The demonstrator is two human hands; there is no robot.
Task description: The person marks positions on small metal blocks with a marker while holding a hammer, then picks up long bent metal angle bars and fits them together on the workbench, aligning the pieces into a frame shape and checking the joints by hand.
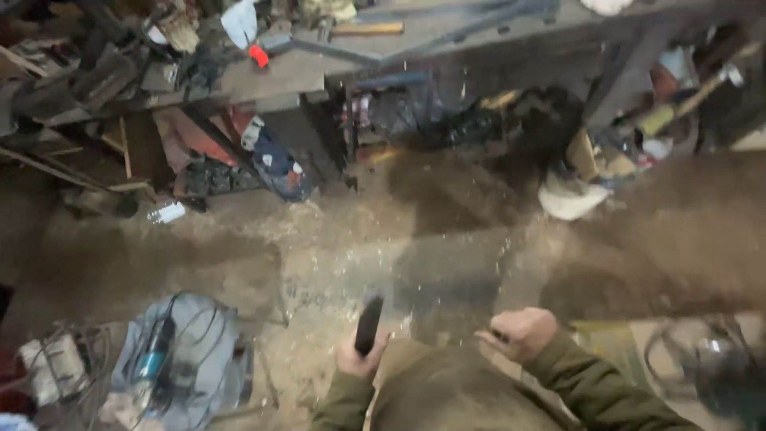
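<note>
Down at about seven o'clock, a blue power tool (153,357) is lying on a grey cloth (199,335) on the floor (319,247), with loose cables around it and a pale boxy unit (52,367) just beside it at eight o'clock. Sawdust or grit is covering the floor toward the middle.

Near six o'clock, the left hand (361,357) is closing around a dark handle (369,323) that is sticking up and tilting slightly to one o'clock; the fingers are wrapping its lower end, clamped on it. Just to the right, the right hand (520,334) is curling into a fist on something small and dark, mostly hidden, so I cannot tell what it is gripping. Both sleeves are olive green.

The handle is looking stiff and hard, probably plastic or rubber, and it is likely belonging to a heavier tool hidden below the arms, so it is calling for a firm two-handed hold low on the grip. Motion blur is suggesting vibration, which would make a loose grip slip.

Across twelve to two o'clock, a cluttered surface (447,24) is carrying scrap, a hammer (363,29) and tools; a white rag (570,199) is lying at two o'clock.
</note>
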